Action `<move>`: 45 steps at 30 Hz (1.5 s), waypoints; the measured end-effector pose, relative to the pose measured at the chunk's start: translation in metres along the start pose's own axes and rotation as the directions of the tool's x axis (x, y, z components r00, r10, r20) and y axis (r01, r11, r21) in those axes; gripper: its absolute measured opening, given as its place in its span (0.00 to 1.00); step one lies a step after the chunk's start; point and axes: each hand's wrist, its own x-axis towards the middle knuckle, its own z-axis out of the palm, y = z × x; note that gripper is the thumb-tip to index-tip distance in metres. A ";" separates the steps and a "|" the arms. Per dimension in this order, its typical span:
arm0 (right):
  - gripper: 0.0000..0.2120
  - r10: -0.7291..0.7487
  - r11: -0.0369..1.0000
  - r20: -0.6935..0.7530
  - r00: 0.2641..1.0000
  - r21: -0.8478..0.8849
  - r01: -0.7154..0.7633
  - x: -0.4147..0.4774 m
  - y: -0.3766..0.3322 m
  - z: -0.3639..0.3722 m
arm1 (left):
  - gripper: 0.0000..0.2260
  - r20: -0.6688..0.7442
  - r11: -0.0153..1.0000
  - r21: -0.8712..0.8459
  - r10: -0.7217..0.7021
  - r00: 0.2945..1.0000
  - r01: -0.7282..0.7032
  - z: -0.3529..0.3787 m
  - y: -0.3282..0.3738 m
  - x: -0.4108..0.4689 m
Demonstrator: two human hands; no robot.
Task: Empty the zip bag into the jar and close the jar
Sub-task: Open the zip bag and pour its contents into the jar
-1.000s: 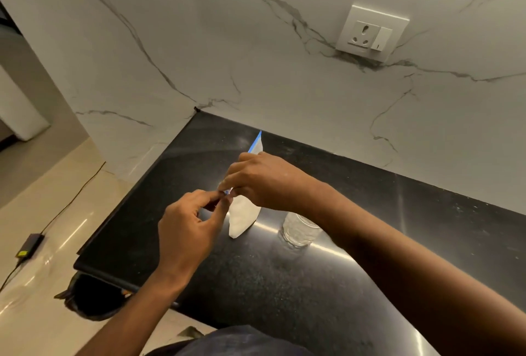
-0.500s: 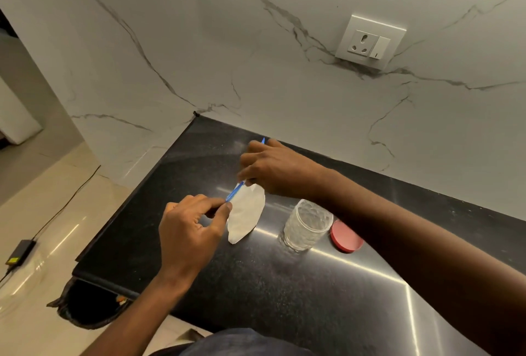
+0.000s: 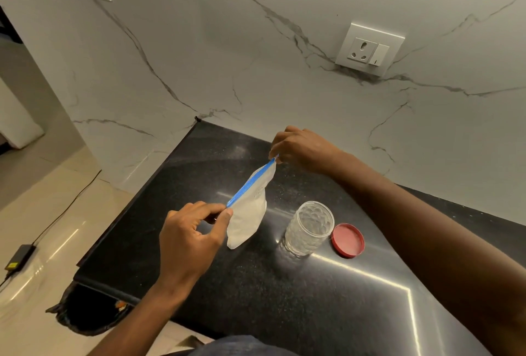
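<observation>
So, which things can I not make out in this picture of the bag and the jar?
- Head view: whether the blue zip of the zip bag is open or sealed; too thin to tell.
- What is in the bag: its white wall hides it.
- The bag's two top corners, covered by the left hand and the right hand.
- The underside of the red lid beside the jar.

Two hands, left (image 3: 189,237) and right (image 3: 301,147), one zip bag (image 3: 249,210), one jar (image 3: 310,227), one red lid (image 3: 347,240), two wall sockets (image 3: 370,49)

Black speckled countertop (image 3: 256,298); clear jar (image 3: 308,229) upright, red lid (image 3: 347,240) just beside
</observation>
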 end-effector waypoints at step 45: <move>0.06 0.679 -0.133 0.118 0.725 0.990 -0.036 -0.071 -0.086 0.055 | 0.17 0.586 0.958 0.242 -0.273 0.763 0.157 0.062 0.083 0.141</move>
